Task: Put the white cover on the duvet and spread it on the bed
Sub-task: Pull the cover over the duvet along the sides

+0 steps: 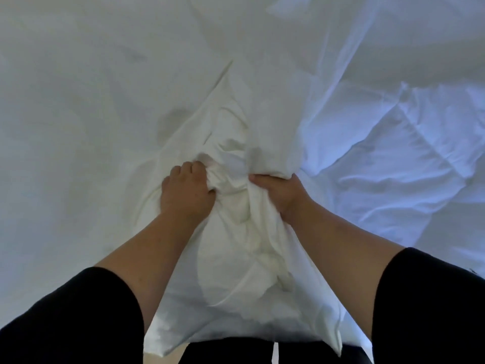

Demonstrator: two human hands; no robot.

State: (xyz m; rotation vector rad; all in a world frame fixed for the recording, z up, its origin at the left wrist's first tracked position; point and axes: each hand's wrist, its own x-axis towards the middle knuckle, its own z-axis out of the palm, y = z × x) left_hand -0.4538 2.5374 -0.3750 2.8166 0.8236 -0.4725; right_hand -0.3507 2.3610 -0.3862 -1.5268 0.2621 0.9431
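Observation:
The white cover (231, 253) is bunched in a thick gather that runs from my body up onto the bed. My left hand (187, 190) grips the gathered cloth from the left, fingers curled into the folds. My right hand (278, 193) grips the same bunch from the right, its fingers hidden under the fabric. The quilted white duvet (409, 164) lies rumpled on the right side of the bed, beside my right hand. Whether any duvet is inside the bunch cannot be told.
The bed (78, 101) is covered with smooth white sheet across the left and far side. The cover's lower edge hangs over the near bed edge in front of my dark clothing (236, 350). Black sleeves cover both upper arms.

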